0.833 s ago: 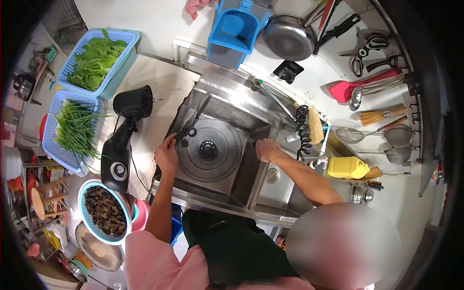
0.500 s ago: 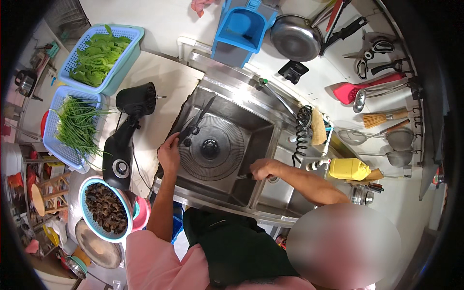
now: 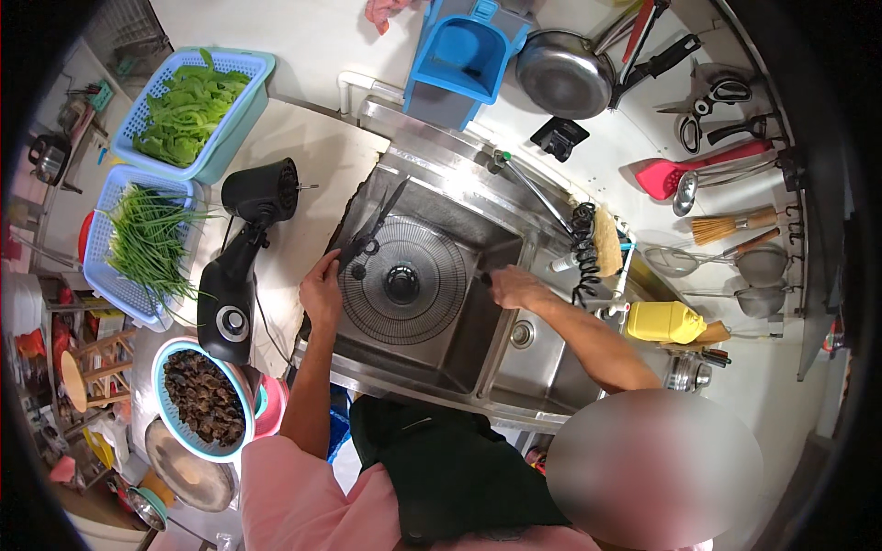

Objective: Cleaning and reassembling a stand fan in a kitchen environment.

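My left hand (image 3: 321, 290) is closed on the lower end of a dark, thin fan blade (image 3: 390, 206), seen nearly edge-on. It tilts up over the left side of the steel sink basin (image 3: 450, 363). Inside that basin lies a round wire fan grille (image 3: 432, 314) with a dark hub at its middle. Over the basin's right wall, my right hand (image 3: 516, 288) is closed round something with a short dark end showing toward the grille. The rest of that thing is hidden by my fingers.
Left of the sink stands a black fan motor and stand (image 3: 227, 303). Beyond it are baskets of leafy greens (image 3: 188, 110) and long green stalks (image 3: 152, 241), plus a basin of dark pieces (image 3: 204, 397). A black coiled hose (image 3: 585, 253) and yellow jug (image 3: 663, 321) stand right.
My right hand has moved up and away from me, off the smaller basin's drain, carrying the thing it holds. My left hand and the fan blade have hardly moved.
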`<state>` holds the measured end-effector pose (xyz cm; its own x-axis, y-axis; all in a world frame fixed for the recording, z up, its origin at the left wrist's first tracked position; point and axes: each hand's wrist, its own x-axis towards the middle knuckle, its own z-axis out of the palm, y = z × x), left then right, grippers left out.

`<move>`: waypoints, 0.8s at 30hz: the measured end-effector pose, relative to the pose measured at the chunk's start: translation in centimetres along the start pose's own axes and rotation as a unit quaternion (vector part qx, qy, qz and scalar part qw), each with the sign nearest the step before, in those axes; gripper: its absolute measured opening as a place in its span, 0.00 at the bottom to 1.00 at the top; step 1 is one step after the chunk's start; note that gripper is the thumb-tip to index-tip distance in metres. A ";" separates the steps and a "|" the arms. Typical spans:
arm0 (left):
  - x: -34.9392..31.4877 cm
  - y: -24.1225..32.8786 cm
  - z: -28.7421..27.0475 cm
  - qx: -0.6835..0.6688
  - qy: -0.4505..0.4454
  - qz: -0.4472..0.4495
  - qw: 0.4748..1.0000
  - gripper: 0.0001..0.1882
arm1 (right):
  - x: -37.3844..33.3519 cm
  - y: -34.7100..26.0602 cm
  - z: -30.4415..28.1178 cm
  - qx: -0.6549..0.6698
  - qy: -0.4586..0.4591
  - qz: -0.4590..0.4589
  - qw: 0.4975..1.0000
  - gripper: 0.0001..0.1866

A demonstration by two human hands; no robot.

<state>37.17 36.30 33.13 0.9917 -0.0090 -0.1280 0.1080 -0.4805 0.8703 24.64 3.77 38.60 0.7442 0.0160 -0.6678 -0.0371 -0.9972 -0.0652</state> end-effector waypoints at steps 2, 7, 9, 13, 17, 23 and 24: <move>0.2 -0.6 0.2 0.014 0.039 0.070 0.997 0.11 | -0.9 -0.4 -0.8 -0.021 -0.090 0.027 0.995 0.16; 0.2 -0.9 0.1 0.002 0.032 0.056 0.998 0.11 | -2.3 -7.1 -3.4 0.149 -0.228 -0.049 0.961 0.17; 0.2 -0.8 0.2 -0.001 0.030 0.058 0.998 0.11 | -1.6 -9.0 -4.8 0.211 -0.188 0.001 0.959 0.16; 0.1 0.4 1.6 -0.017 0.018 0.081 0.996 0.10 | 1.2 -3.6 -1.0 0.080 0.046 0.030 0.995 0.17; -0.1 0.0 0.3 0.021 0.021 0.071 0.997 0.10 | -0.6 -0.9 -2.4 0.027 -0.024 0.058 0.998 0.16; -1.7 -0.8 2.2 0.101 -0.060 0.037 0.992 0.10 | -2.9 -3.5 -0.2 0.118 -0.167 -0.038 0.978 0.16; -2.2 -1.6 3.0 0.100 -0.061 0.038 0.992 0.10 | -2.7 -3.4 0.4 0.130 -0.083 -0.016 0.988 0.18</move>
<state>34.61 34.43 30.56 0.9793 -0.1528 -0.1327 0.0045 -0.6391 0.7692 22.49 7.16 40.38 0.6286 0.0805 -0.7735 -0.2011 -0.9440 -0.2617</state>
